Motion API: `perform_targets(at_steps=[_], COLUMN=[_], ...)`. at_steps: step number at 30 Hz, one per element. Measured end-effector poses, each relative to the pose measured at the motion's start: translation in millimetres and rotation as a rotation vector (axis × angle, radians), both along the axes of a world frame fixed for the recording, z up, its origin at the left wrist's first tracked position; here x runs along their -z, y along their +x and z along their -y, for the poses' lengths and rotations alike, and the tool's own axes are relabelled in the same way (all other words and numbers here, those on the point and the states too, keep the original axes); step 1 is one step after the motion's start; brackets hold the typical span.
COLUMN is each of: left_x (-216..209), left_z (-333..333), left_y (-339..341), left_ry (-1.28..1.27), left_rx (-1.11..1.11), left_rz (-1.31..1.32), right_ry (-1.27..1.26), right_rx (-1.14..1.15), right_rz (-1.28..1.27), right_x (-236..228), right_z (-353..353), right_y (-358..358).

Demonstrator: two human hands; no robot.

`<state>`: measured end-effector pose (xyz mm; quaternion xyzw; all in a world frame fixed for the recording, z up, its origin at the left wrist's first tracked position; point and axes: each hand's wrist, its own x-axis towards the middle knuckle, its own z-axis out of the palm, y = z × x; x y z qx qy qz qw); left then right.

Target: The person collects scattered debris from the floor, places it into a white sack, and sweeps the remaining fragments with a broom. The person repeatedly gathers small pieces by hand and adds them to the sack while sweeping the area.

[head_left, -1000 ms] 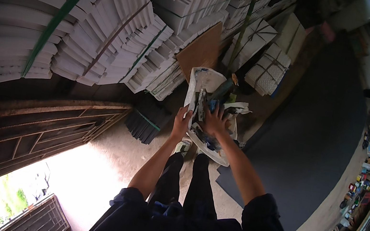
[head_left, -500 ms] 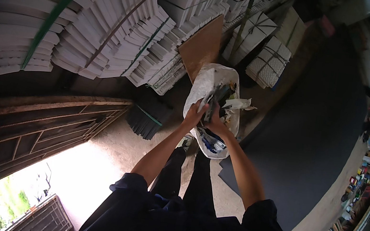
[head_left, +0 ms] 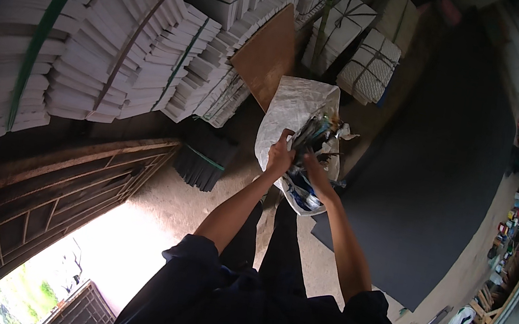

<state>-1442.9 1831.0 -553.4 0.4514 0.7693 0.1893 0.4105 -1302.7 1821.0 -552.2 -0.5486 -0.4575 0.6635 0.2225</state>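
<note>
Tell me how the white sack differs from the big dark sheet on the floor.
Colour: the white sack is pale, while the dark sheet is nearly black.
Size: the dark sheet takes up far more of the view than the white sack.
Pose: the dark sheet lies spread flat, whereas the white sack gapes open, showing dark and blue contents.

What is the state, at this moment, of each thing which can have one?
White sack: open, with scraps inside
Dark scraps: bunched together, partly hidden
Left hand: fingers bent, grip unclear
Right hand: blurred, grip unclear
White sheets: stacked, strapped
Brown board: tilted
Black sheet: spread flat
Dark bundle: tied with green strap
</note>
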Motion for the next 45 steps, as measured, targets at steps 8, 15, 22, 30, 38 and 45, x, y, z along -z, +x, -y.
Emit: perform_targets(at_steps=[8, 15, 22, 30, 38, 45], left_x=[23, 13, 11, 17, -11, -12], left_z=[31, 37, 29, 36, 33, 16], left_y=[-61, -72, -61, -47, -31, -17], left_ry=[0.071, 0.318, 0.397, 0.471, 0.293, 0.358], left_rx=[-0.103, -0.176, -0.301, -0.175, 0.045, 0.021], left_rz=[-0.171, -0.162, 0.038, -0.088, -0.275, -0.265], right_ry=[-0.208, -0.111, 0.229, -0.374, -0.650, -0.599], right_rx=[0.320, 0.481, 0.114, 0.509, 0.864, 0.749], right_rz=[-0.226, 0.013, 0.381, -0.434, -0.984, -1.132], right_x=[2, 187, 124, 69, 40, 19], right_z=[-89, -87, -97, -50, -53, -56], right_y=[89, 55, 36, -78, -71, -58])
